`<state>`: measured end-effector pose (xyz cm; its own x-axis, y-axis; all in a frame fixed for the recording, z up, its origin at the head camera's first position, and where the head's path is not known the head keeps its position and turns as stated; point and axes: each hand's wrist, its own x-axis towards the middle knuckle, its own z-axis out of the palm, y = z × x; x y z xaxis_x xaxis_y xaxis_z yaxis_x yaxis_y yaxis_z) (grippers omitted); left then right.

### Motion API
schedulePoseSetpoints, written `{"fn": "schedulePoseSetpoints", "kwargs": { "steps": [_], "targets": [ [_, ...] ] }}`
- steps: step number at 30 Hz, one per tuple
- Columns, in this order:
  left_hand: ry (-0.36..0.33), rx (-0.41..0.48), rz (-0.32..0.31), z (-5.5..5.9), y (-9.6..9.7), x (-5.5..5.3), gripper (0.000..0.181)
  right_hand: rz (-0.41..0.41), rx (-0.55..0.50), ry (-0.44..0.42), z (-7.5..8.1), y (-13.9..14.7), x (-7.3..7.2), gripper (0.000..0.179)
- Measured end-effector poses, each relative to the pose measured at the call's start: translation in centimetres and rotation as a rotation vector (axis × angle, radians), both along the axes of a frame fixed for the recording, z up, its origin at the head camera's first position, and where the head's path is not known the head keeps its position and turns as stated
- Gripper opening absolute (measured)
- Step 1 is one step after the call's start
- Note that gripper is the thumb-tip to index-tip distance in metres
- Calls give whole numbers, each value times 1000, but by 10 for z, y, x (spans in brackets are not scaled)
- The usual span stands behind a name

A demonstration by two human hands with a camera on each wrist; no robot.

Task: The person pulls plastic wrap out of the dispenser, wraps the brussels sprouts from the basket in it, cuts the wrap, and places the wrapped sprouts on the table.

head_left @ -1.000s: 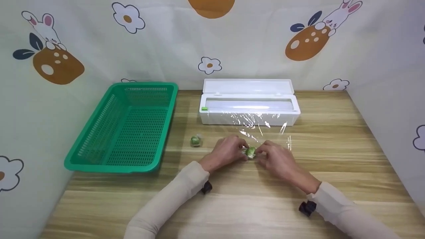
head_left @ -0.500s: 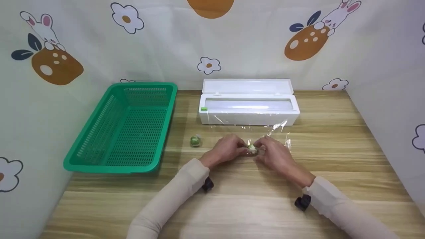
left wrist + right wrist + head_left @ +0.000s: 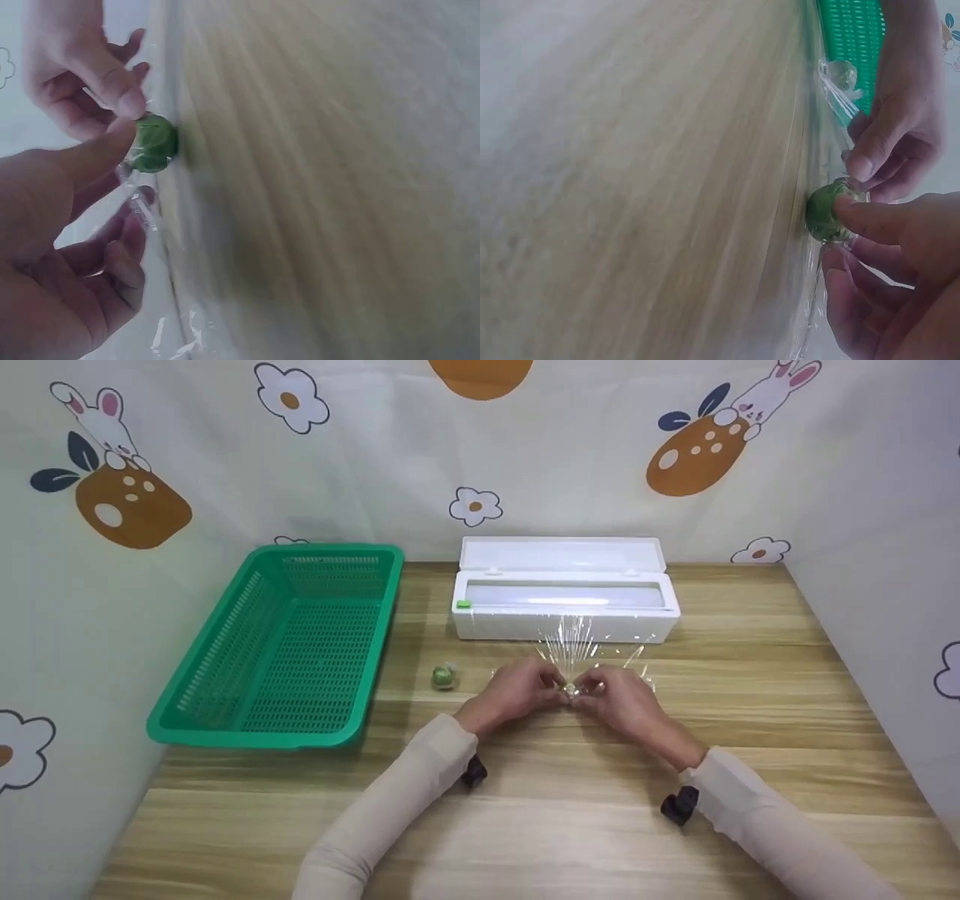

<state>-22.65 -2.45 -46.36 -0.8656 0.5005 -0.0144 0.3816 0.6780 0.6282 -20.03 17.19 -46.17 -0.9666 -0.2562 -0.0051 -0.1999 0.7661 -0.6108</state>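
Between both hands, a small green Brussels sprout (image 3: 156, 144) sits low at the table, wrapped in clear cling film (image 3: 571, 649). My left hand (image 3: 521, 690) pinches it and the film from the left. From the other side my right hand (image 3: 626, 701) holds it too, its thumb pressed on the sprout in the right wrist view. The film runs from the hands back to a white cling film dispenser (image 3: 566, 628), drawn into bright pleats. In the head view, fingers and film largely hide the sprout. Another wrapped sprout (image 3: 442, 676) lies to the left of my left hand.
A green perforated plastic basket (image 3: 365, 675) stands at the left of the wooden table (image 3: 525, 825). The dispenser's lid (image 3: 562, 553) is raised, and a green slider (image 3: 463, 604) sits at its left end. Patterned cloth (image 3: 390, 457) encloses the back and sides.
The sprout has been rolled away from me, its green turning from sight under the film. My right hand has moved slightly left and closer to the left hand. The film has gathered into pleats.
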Motion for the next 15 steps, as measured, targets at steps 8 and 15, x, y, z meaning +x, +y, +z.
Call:
{"fn": "schedulePoseSetpoints", "kwargs": {
  "steps": [8, 15],
  "targets": [
    [-40, 54, 57, -6, 0, -4, 13, -1, 22, 109, 0, -4, 1, 35],
    [-55, 38, 60, -2, 0, -3, 14, -1, 27, 140, -2, -9, -1, 23]
  ]
}}
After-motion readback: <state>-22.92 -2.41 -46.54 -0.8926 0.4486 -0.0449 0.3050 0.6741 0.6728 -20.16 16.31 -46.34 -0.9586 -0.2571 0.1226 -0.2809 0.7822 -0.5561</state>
